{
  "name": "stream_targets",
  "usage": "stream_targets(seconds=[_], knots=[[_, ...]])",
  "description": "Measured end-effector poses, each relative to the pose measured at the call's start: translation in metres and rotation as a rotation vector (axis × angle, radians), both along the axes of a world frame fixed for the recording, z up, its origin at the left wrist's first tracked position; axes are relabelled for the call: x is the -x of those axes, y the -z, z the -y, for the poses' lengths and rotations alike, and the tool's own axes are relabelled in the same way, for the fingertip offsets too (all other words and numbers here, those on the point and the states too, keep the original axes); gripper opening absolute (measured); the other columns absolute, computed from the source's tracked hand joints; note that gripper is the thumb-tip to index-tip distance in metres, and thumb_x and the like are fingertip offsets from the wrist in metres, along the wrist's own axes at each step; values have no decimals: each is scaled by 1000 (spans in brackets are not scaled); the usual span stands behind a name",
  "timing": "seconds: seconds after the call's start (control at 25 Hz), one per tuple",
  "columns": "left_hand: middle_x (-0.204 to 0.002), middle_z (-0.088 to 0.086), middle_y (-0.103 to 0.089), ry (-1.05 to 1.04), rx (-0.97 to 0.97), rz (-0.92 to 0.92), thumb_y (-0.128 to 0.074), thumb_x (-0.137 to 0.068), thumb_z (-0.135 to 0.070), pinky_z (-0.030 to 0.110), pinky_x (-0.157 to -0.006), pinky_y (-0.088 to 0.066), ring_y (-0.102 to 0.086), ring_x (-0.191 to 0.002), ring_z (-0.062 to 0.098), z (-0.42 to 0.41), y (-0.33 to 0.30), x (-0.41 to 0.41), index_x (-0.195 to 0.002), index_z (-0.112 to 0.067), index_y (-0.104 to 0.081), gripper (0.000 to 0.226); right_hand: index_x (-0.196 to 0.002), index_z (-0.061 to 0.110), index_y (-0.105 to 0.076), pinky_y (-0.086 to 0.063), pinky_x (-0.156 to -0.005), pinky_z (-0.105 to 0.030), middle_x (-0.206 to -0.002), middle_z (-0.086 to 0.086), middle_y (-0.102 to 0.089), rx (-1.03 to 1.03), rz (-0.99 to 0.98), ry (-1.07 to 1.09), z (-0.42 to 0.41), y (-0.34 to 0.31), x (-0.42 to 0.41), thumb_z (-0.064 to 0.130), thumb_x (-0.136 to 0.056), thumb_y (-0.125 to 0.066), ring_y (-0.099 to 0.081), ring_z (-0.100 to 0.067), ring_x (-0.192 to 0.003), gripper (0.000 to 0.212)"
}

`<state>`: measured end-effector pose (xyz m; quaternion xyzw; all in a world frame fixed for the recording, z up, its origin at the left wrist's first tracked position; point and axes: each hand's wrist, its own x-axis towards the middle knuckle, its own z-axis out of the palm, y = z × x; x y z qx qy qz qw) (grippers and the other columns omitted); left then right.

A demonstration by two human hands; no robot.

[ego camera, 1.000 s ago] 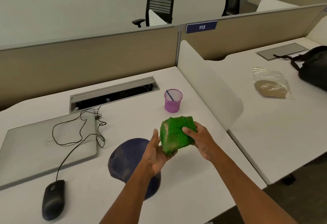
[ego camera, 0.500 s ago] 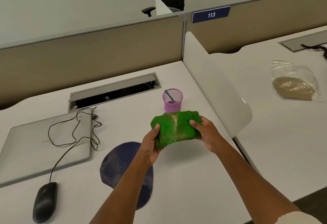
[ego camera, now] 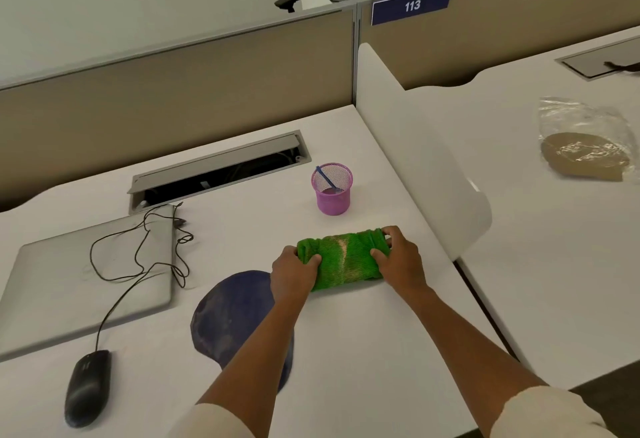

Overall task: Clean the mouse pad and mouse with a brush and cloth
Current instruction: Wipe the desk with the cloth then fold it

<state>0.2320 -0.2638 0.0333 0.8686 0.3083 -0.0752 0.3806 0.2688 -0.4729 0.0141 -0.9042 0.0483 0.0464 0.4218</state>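
Green cloth (ego camera: 341,259) folded into a thick bundle, lying on the white desk (ego camera: 363,351) between the two hands, a pale worn patch across its middle. Left hand (ego camera: 292,273) clamped on the cloth's left end, thumb on top, fingers curled over the far edge. Right hand (ego camera: 398,259) clamped on the right end, thumb pressed into the top, fingers wrapped round the far side. Whether the bundle rests fully on the desk or is lifted slightly: not clear from this angle. Dark blue mouse pad (ego camera: 228,313) just left of and nearer than the cloth, partly covered by the left forearm. Black wired mouse (ego camera: 86,387) well apart at the near left, off the pad, its cable looping up across a closed grey laptop (ego camera: 86,285). Purple mesh cup (ego camera: 331,188) beyond the cloth, upright, with a blue-handled brush (ego camera: 325,178) leaning inside; bristle end too small to make out. Open cable tray (ego camera: 218,171) behind the laptop. White divider (ego camera: 415,160) to the right of the cloth.
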Motion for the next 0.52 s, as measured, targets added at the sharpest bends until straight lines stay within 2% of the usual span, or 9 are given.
stream_targets(seconds=[0.16, 0.24, 0.32, 0.4, 0.52], knots=[[-108, 5, -66, 94, -129, -22, -67, -92, -50, 37, -76, -49, -63, -99, 28, 1, -5, -3, -117, -11, -56, 47, -125, 10, -52, -44, -77, -30, -109, -10, -64, 36, 15, 2, -2, 5, -1, 14, -84, -73, -61, -29, -101, 46], [-117, 8, -65, 111, -129, 1, -60, -95, -56, 37, -78, -46, -63, -109, 31, -5, -7, 0, -129, -10, -52, 58, -128, 10, -50, -44, -85, -34, -118, -12, -60, 5, 60, 35, 0, 3, -1, 16, -82, -74, -55, -32, -110, 52], [-127, 10, -64, 102, -128, 56, -51, -98, -61, 40, -85, -49, -62, -116, 32, -16, -9, 9, -141, -11, -46, 67, -132, 12, -51, -43, -93, -38, -128, -10, -55, -39, 163, 93, 0, -6, 4, 16, -82, -74, -47, -30, -116, 55], [-126, 8, -65, 111, -126, 133, -48, -100, -59, 39, -90, -50, -62, -113, 25, -33, -13, 24, -145, -15, -45, 63, -133, 14, -51, -43, -95, -37, -131, -5, -54, -99, 260, 98, -5, -20, 13, 12, -83, -73, -46, -26, -116, 55], [-121, -1, -62, 148, -106, 239, -53, -101, -48, 28, -85, -45, -60, -104, 16, -61, -16, 68, -145, -19, -47, 53, -130, 15, -53, -45, -95, -34, -126, -1, -55, -137, 338, -1, -28, -40, 35, 7, -81, -73, -50, -22, -113, 54]])
